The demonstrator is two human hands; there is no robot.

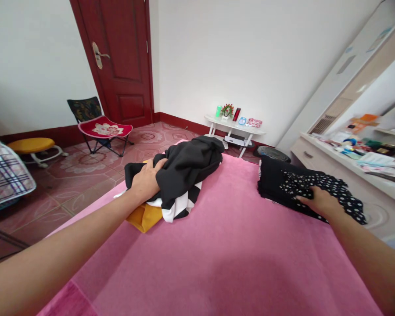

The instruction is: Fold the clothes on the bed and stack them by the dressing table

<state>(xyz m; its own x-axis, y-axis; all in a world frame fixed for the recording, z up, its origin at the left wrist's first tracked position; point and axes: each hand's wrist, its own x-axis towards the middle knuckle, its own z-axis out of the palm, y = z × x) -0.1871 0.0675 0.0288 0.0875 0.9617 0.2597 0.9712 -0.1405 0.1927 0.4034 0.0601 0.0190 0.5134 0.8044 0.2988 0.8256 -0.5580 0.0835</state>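
Observation:
At the left of the pink-covered table, my left hand (148,179) grips the edge of a crumpled black garment (191,160), its fingertips partly lost in the folds. Under that garment are a black-and-white cloth (179,207) and a mustard-yellow cloth (146,218), all in one loose heap. My right hand (324,202) rests on a black garment with white polka dots (335,186) at the table's right edge, thumb and fingers apart. This garment lies flat in a folded stack with plain black cloth (270,177) showing at its left side.
The pink cover (230,250) spreads between the two piles. Beyond it stand a low white table (233,123) with small items, a red folding chair (105,128), a yellow stool (31,145) and a red door (118,61). A cluttered white dresser (345,166) borders the right side.

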